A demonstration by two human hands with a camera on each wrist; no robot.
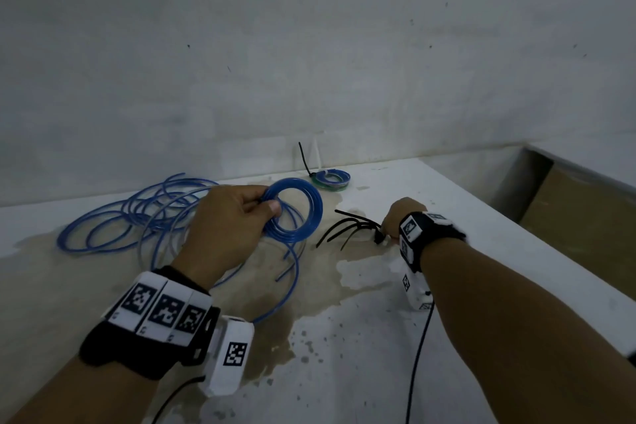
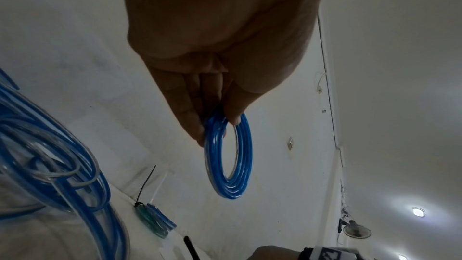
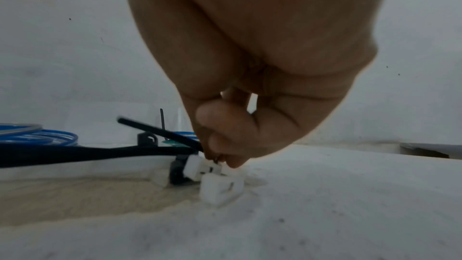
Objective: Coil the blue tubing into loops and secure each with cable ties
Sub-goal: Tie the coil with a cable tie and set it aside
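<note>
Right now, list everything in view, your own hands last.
held coil: one, blue, pinched in the left hand above the table.
loose tubing: one tangle, blue with some clear, on the table at left.
tied coil: one, blue and green, by the wall.
cable ties: several, black and white, on the table by the right hand.
table: one, white, stained.
left hand: holds the coil.
right hand: pinches a cable tie.

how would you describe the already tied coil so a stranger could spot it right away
Look to the back of the white table, where it meets the wall. The tied coil lies flat there, beyond both hands. Unlike the coil held in the left hand or the loose tubing, it has a black tie sticking up from it.
</note>
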